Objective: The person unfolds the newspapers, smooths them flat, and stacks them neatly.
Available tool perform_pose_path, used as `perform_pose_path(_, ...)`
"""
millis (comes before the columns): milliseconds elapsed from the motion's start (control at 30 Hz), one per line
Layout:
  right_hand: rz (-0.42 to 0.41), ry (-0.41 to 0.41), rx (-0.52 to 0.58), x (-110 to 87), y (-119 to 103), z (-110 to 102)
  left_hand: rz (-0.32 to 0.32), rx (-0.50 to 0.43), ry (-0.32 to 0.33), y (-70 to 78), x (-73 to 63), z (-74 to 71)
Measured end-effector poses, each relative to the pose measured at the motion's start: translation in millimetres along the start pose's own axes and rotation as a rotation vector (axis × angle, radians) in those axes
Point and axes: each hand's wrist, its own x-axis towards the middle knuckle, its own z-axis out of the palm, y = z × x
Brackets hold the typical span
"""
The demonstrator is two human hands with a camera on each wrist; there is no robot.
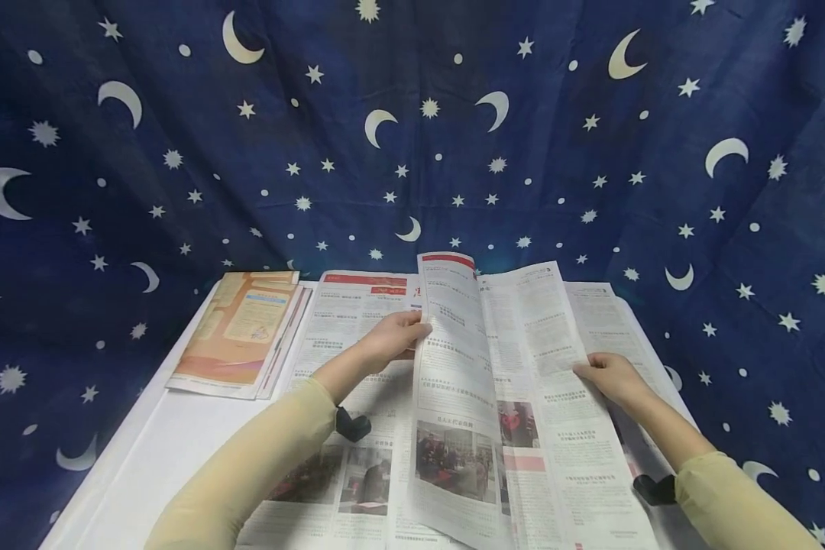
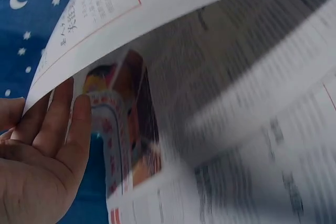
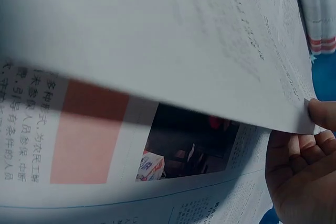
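A newspaper (image 1: 454,382) lies spread across the white table, with two raised sheet edges. My left hand (image 1: 397,336) pinches the edge of the left raised page, which curls upward near the middle. In the left wrist view, that hand (image 2: 47,150) has its thumb on one side of the sheet and its fingers behind it. My right hand (image 1: 615,378) pinches the outer edge of the right page (image 1: 557,397). The right wrist view shows the right thumb (image 3: 321,114) on top of the paper, fingers underneath. Photos and red headings show on the pages below.
Folded orange printed papers (image 1: 230,332) lie stacked at the table's left side. More newspaper (image 1: 601,313) extends under the right page. White table surface (image 1: 158,451) shows at the left front. A dark blue curtain (image 1: 412,137) with moons and stars hangs behind the table.
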Motion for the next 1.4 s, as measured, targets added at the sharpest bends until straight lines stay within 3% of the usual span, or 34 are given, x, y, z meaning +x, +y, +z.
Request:
perform_pose_path(267,0.004,0.026,-0.003,-0.6,5,1,-0.032,-0.021,0.067,-2.8,-21.1,-40.5)
perform_pose_path(600,-0.003,0.07,-0.076,-3.2,9,-11,-0.071,0.039,0.163,-5.3,-47.9,-90.1)
perform_pose_path(833,0.026,0.085,-0.096,-5.4,20,-27,-0.09,0.078,0.206,-19.9,-67.0,-125.0)
perform_pose_path(967,0.043,0.1,-0.094,-7.0,28,-35,-0.116,0.09,0.223,-30.7,-76.1,-138.1)
perform_pose_path(1267,0.089,0.095,-0.055,-6.7,43,-50,-0.272,0.169,0.318,-56.5,-86.1,-158.4)
perform_pose_path(1400,0.108,0.09,-0.052,-5.8,49,-56,-0.313,0.221,0.337,-65.9,-87.3,-164.6)
